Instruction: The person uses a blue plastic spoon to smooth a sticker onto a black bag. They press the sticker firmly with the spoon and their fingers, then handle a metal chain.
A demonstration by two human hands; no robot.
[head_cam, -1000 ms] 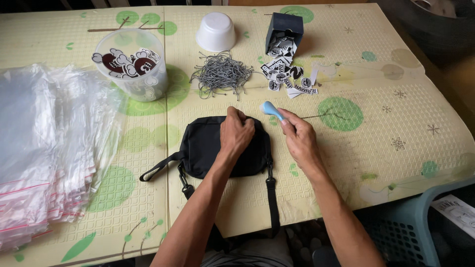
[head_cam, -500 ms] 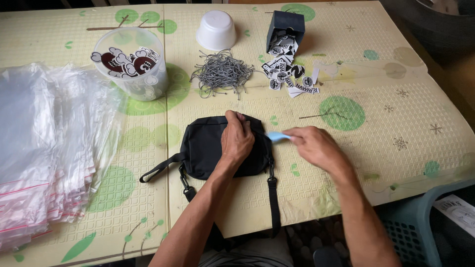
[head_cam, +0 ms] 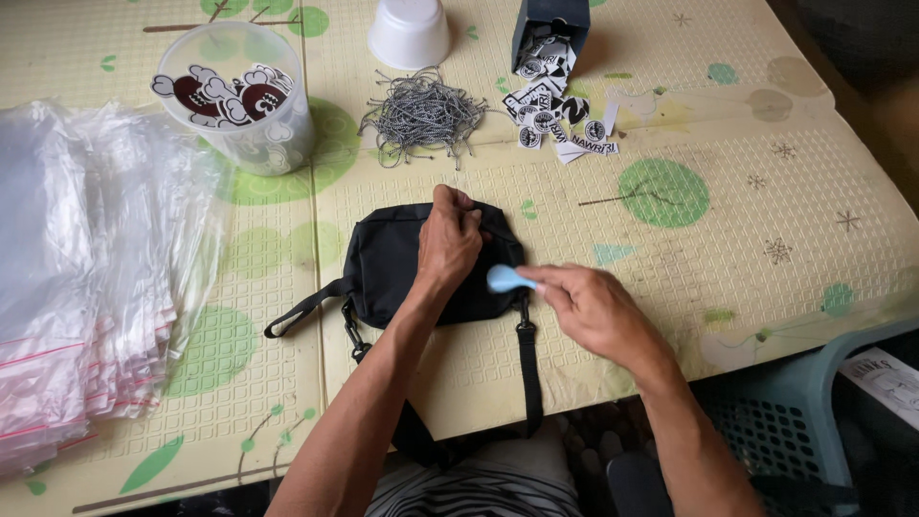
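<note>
Two bare hands work over a small black pouch bag that lies flat near the front edge of the surface, a top covered by a pale yellow mat with green dots. The left hand rests on the bag, its grip pinched on the upper edge of the fabric. The right hand sits just right of the bag, its grip pressed together on a small light-blue tool, whose rounded end lies against the bag's right side, close under the left hand. The bag's black strap runs down off the front edge of the surface toward the person's lap, and a second strap end trails out to the left. Behind the bag lies a loose heap of grey string loops, and to its right a scatter of black-and-white tags spills from a dark box. A white cup stands upside down at the far edge, and a clear plastic tub with a cartoon print stands to the left. A stack of clear zip bags fills the left side.
</note>
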